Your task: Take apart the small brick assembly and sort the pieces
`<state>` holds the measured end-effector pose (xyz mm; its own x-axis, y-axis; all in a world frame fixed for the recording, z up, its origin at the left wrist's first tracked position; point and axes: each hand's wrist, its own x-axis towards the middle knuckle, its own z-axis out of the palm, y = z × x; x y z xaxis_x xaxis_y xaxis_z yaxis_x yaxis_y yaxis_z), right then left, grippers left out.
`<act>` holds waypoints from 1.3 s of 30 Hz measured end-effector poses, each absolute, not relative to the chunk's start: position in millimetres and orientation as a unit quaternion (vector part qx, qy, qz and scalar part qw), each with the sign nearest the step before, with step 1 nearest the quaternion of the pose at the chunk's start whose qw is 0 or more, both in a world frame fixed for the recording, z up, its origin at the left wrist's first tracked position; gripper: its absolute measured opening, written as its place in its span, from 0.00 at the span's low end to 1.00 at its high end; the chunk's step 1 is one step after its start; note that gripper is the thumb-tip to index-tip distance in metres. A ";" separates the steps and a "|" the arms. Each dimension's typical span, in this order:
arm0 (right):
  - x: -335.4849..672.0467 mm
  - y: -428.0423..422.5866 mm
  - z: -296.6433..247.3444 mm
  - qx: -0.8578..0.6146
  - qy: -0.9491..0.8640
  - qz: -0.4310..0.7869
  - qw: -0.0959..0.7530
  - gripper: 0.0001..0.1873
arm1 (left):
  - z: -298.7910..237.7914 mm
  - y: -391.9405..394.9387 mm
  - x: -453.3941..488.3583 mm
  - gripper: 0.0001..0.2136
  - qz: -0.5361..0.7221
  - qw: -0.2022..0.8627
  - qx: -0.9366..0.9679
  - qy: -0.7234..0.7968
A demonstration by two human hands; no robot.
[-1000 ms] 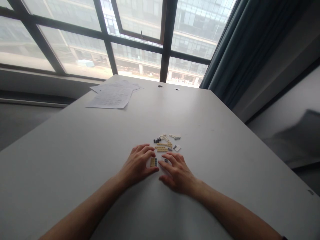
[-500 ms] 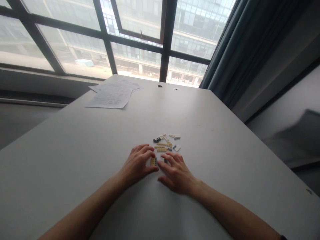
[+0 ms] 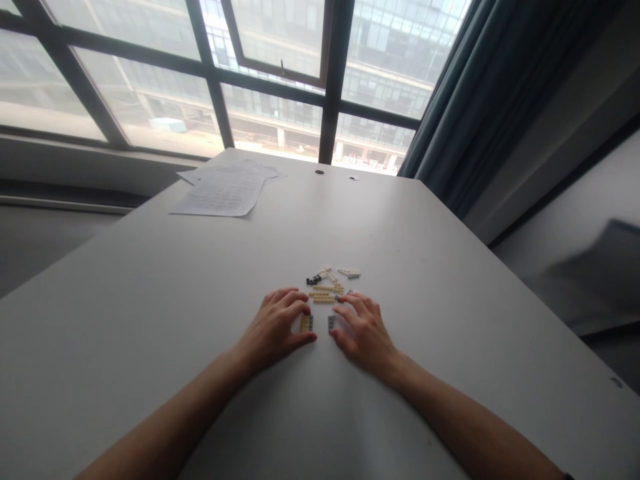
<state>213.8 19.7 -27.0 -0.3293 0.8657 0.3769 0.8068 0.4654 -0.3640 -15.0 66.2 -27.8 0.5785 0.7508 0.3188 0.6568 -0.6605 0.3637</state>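
My left hand (image 3: 277,323) rests on the table with thumb and forefinger bracketing the ends of a yellow brick (image 3: 305,323) and a grey brick (image 3: 311,323) side by side. To its right, my right hand (image 3: 367,331) has its fingers apart. Its thumb is near another grey brick (image 3: 331,324) lying on the table. The extended forefinger reaches a small grey piece by the yellow strips and partly hides it. Long yellow bricks (image 3: 324,300) lie just beyond both hands.
Behind the yellow strips are black pieces (image 3: 313,280), white pieces (image 3: 327,273) and a white-and-grey pair (image 3: 354,273). Printed papers (image 3: 223,190) lie at the table's far left. The white table (image 3: 150,300) ends near the windows, beside a dark curtain (image 3: 450,100).
My right hand has moved up and to the right, away from the bricks at my left hand, uncovering the grey brick. My left hand has stayed put.
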 end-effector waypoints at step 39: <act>257.3 64.8 -16.4 -0.613 -0.741 0.075 0.263 0.14 | -21.4 44.7 -1.1 0.19 0.220 0.071 0.943 0.239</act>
<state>257.3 64.8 -16.4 -0.1093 0.9480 0.2990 0.8694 0.2370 -0.4337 -1.1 44.7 -21.4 0.7888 0.4826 0.3806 0.4203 -0.8754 0.2390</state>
